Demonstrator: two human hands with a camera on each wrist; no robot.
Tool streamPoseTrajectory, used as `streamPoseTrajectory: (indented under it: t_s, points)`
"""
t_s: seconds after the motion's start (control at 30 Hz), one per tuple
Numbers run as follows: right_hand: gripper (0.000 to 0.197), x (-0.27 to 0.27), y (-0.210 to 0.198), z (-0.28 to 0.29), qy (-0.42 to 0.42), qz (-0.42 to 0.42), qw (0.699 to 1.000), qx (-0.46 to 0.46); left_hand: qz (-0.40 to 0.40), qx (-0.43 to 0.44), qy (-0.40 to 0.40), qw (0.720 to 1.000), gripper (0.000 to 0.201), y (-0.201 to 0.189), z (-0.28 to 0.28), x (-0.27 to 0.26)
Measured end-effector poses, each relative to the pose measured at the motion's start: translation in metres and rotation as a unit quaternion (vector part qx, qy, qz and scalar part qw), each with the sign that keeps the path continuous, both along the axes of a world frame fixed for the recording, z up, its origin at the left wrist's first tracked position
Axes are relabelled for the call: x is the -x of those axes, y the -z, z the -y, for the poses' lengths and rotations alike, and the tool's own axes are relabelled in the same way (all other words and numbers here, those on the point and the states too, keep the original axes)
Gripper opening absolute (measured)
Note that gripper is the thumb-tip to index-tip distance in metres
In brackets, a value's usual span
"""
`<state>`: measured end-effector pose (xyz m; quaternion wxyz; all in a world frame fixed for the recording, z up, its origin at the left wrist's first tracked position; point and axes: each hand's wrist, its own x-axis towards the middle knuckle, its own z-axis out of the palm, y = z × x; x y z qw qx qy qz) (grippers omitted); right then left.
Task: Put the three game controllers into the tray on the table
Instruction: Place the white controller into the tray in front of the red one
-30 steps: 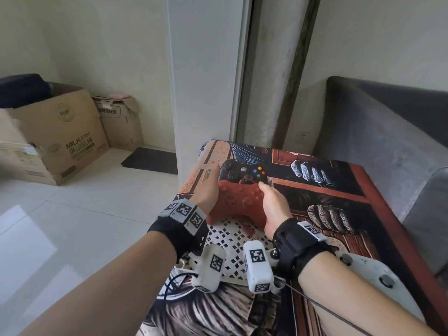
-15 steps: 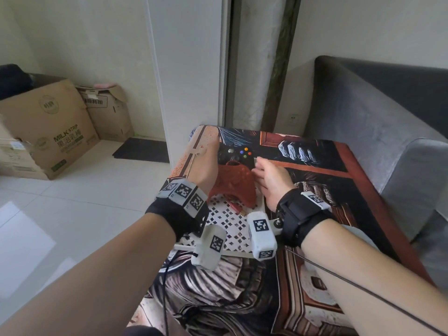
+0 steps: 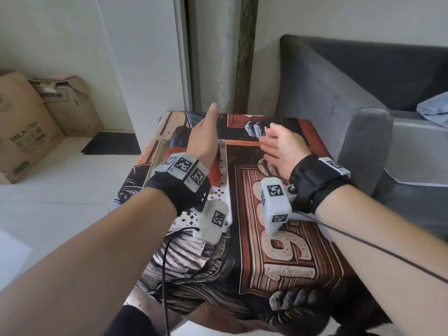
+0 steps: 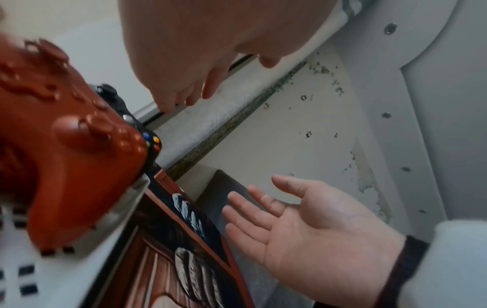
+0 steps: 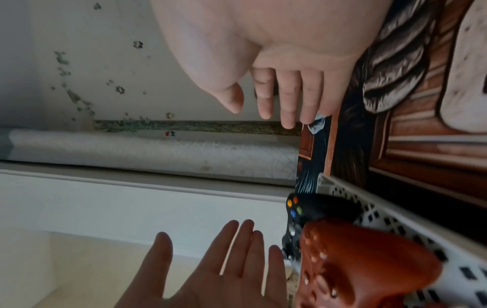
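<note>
The red controller [image 3: 214, 172] lies in the white tray [image 3: 224, 166] on the table [image 3: 286, 251], resting against the tray's right wall, with the black controller [image 3: 178, 139] just beyond it in the same tray. From the head camera the left hand [image 3: 206, 137] covers most of both; only a strip of red and the black one's dark end show past the wrist. The wrist cameras give more: the right one shows the black controller's coloured buttons and the tray's perforated wall beside the red shell, and the left one shows the red controller's thumbstick and raised buttons up close. A third controller cannot be made out in any view. Both hands are released and empty: the left is above the tray with fingers straight, and the right hand [image 3: 283, 146] is over the patterned tabletop to the right, fingers spread, palm turned toward the tray. A grey sofa [image 3: 339, 93] stands beside the table, and cardboard boxes [image 3: 36, 122] sit on the floor at left.
</note>
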<state>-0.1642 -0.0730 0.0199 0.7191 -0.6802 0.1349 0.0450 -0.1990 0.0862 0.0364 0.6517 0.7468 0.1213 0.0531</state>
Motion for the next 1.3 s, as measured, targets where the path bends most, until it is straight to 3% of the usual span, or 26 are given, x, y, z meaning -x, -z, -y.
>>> streamPoseTrajectory:
  t_s: [0.07, 0.2, 0.37, 0.53, 0.67, 0.8, 1.0, 1.13, 1.3]
  points:
    - [0.034, 0.006, 0.000, 0.019, 0.017, -0.002, 1.000, 0.010, 0.004, 0.001, 0.007, 1.000, 0.045, 0.009, 0.013, -0.003]
    - [0.038, 0.023, 0.009, 0.065, 0.057, -0.017, 0.998, 0.003, -0.030, 0.083, 0.034, 0.996, 0.095, 0.029, 0.044, -0.002]
    - [0.045, 0.046, 0.023, 0.105, 0.087, -0.040, 0.995, -0.014, -0.082, 0.126, 0.077, 0.986, 0.123, 0.075, 0.065, -0.019]
    - [0.048, 0.067, 0.042, 0.127, 0.112, -0.063, 0.991, -0.032, -0.105, 0.113, 0.093, 0.984, 0.119, 0.080, 0.089, 0.017]
    - [0.044, 0.078, 0.062, 0.134, 0.129, -0.078, 0.986, -0.069, -0.116, 0.140, 0.087, 0.979, 0.086, 0.072, 0.100, 0.045]
    - [0.044, 0.089, 0.075, 0.137, 0.152, -0.071, 0.979, -0.114, -0.140, 0.186, 0.087, 0.969, 0.077, 0.085, 0.107, 0.050]
    - [0.043, 0.113, 0.077, 0.126, 0.149, -0.047, 0.975, -0.161, -0.105, 0.206, 0.079, 0.970, 0.079, 0.102, 0.112, 0.065]
    - [0.038, 0.120, 0.082, 0.120, 0.152, -0.032, 0.976, -0.152, -0.070, 0.130, 0.068, 0.987, 0.098, 0.119, 0.112, 0.065]
    - [0.042, 0.118, 0.080, 0.119, 0.144, -0.034, 0.977, -0.157, -0.090, 0.141, 0.071, 0.983, 0.107, 0.126, 0.106, 0.055]
